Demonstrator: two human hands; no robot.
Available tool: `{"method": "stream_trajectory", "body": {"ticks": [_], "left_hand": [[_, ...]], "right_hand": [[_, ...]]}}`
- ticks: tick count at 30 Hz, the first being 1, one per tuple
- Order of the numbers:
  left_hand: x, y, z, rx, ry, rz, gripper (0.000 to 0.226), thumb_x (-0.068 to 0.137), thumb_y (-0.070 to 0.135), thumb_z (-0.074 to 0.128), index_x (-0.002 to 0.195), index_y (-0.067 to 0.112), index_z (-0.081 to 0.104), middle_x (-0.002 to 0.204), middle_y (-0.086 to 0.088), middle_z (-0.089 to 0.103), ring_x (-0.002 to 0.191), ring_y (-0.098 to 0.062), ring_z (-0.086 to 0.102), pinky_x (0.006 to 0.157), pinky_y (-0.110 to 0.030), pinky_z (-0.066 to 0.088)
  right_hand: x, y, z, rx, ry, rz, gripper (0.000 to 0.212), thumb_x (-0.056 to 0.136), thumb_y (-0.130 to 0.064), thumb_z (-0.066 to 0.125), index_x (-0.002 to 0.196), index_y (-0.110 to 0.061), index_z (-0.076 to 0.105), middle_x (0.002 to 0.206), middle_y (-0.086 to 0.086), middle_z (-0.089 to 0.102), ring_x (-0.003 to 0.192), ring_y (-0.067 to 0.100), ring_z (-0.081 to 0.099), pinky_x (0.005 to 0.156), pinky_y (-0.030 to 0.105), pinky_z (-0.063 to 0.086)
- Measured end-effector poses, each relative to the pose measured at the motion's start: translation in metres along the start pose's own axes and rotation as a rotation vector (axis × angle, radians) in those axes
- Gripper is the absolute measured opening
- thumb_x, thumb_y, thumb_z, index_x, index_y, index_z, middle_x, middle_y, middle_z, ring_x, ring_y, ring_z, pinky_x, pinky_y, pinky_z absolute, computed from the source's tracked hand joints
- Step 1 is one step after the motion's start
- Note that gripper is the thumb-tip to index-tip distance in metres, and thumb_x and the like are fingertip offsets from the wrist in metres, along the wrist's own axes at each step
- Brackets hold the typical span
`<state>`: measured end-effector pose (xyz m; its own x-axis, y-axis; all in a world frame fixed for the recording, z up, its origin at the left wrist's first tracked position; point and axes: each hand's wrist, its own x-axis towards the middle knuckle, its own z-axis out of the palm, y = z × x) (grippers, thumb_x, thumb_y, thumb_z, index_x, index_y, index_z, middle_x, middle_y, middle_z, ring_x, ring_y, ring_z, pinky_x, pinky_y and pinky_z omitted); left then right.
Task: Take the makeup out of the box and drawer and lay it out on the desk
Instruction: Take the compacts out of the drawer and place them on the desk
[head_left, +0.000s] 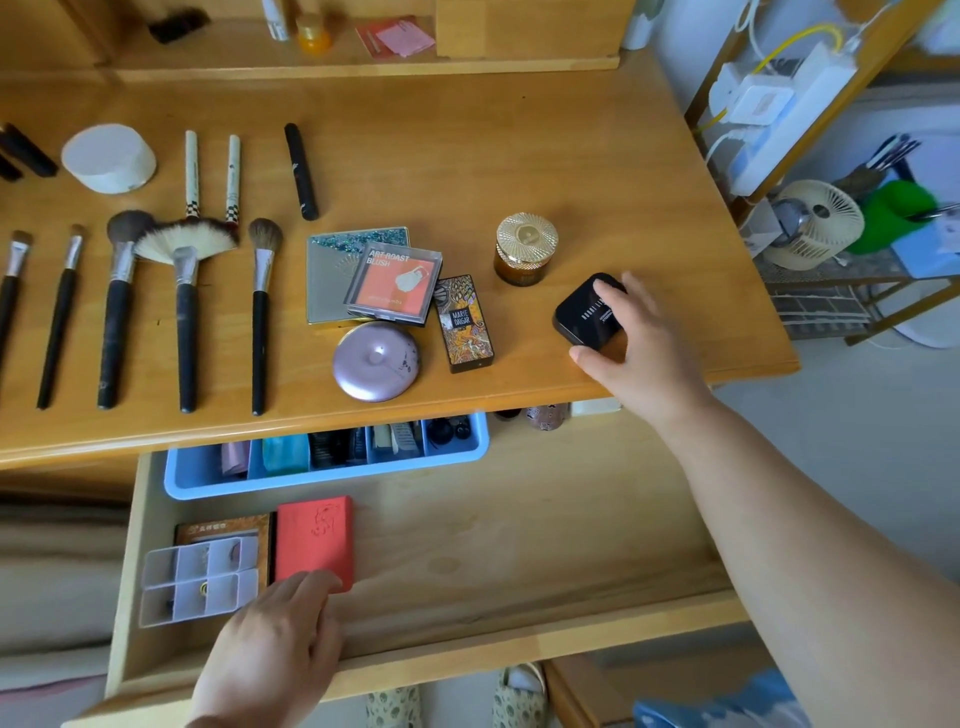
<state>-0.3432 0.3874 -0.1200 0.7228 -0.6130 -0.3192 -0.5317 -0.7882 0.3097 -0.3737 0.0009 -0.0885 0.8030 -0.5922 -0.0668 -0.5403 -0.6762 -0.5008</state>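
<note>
- the right hand (631, 340) pinches a black compact (589, 312) between thumb and fingers at the front right of the wooden surface (467, 156), just right of the gold-lidded jar (524, 249); whether the compact rests flat or hangs slightly lifted cannot be told.
- the left hand (283, 631) reaches into the open drawer (493, 545), fingers curled over the near edge of a red case (315, 538), which lies flat just right of a clear divided tray (200, 582).
- risk, as judged: the compact sits close to the front lip of the surface, right of the jar; a careless release could tip it into the drawer below.
- risk, as judged: the red case looks smooth and thin; a shallow fingertip hold could let it slide, or nudge the light plastic tray beside it.
- left of the jar, a patterned rectangular box (464, 322), a clear-lidded orange blush (393, 283) stacked on a mirrored palette (332, 270), and a glossy mauve round compact (376, 360) crowd together.
- farther left of the jar, soft-bristled brushes (184, 312) with black handles lie in a row.
- a blue plastic organiser (327, 470) still holds small items at the back of the drawer.
</note>
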Motion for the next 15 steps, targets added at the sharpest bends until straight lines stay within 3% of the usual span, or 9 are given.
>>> {"method": "stream_trajectory", "body": {"ticks": [3,6,9,10,12,15], "left_hand": [[-0.001,0.000,0.000,0.010,0.003,-0.010,0.031,0.074,0.035,0.039,0.082,0.021,0.066,0.070,0.009,0.064,0.056,-0.016,0.062,0.045,-0.025,0.047],[0.000,0.001,0.000,0.020,0.021,-0.010,0.031,0.074,0.034,0.039,0.083,0.021,0.066,0.071,0.008,0.065,0.057,-0.018,0.063,0.046,-0.025,0.048],[-0.001,0.003,0.001,0.029,0.059,-0.007,0.032,0.073,0.032,0.038,0.081,0.020,0.066,0.070,0.006,0.065,0.057,-0.021,0.064,0.046,-0.025,0.048],[-0.003,0.003,0.001,0.030,0.061,-0.012,0.032,0.073,0.032,0.038,0.081,0.020,0.066,0.071,0.006,0.065,0.058,-0.021,0.064,0.046,-0.025,0.048],[-0.004,0.004,0.002,0.033,0.062,-0.018,0.031,0.073,0.032,0.038,0.082,0.021,0.066,0.072,0.007,0.065,0.059,-0.021,0.064,0.046,-0.025,0.048],[-0.004,0.003,0.003,0.044,0.079,-0.010,0.031,0.073,0.030,0.038,0.083,0.020,0.066,0.073,0.006,0.066,0.059,-0.022,0.065,0.046,-0.026,0.048]], "right_hand": [[-0.027,0.000,0.001,-0.014,0.169,-0.072,0.073,0.078,-0.045,0.067,0.140,-0.019,0.038,0.151,0.010,0.031,0.135,0.029,0.032,0.108,0.041,0.031],[-0.069,0.006,0.013,-0.051,0.372,-0.330,0.033,0.085,-0.032,0.058,0.110,-0.009,0.063,0.114,0.008,0.062,0.104,0.024,0.056,0.090,0.033,0.044],[-0.102,0.013,0.034,-0.079,0.145,-0.423,0.009,0.083,-0.017,0.062,0.084,-0.013,0.069,0.085,0.000,0.068,0.076,0.021,0.063,0.066,0.035,0.053],[-0.108,0.014,0.042,-0.101,0.046,-0.409,0.007,0.081,-0.014,0.065,0.085,-0.014,0.070,0.087,-0.001,0.069,0.074,0.022,0.065,0.062,0.034,0.054],[-0.110,0.014,0.057,-0.168,-0.140,-0.349,0.019,0.086,-0.017,0.060,0.103,-0.017,0.069,0.110,-0.004,0.067,0.082,0.021,0.068,0.064,0.030,0.053],[-0.095,0.006,0.079,-0.254,-0.270,-0.284,0.044,0.093,-0.020,0.043,0.136,-0.022,0.044,0.149,-0.014,0.034,0.101,0.018,0.064,0.074,0.029,0.047]]}}
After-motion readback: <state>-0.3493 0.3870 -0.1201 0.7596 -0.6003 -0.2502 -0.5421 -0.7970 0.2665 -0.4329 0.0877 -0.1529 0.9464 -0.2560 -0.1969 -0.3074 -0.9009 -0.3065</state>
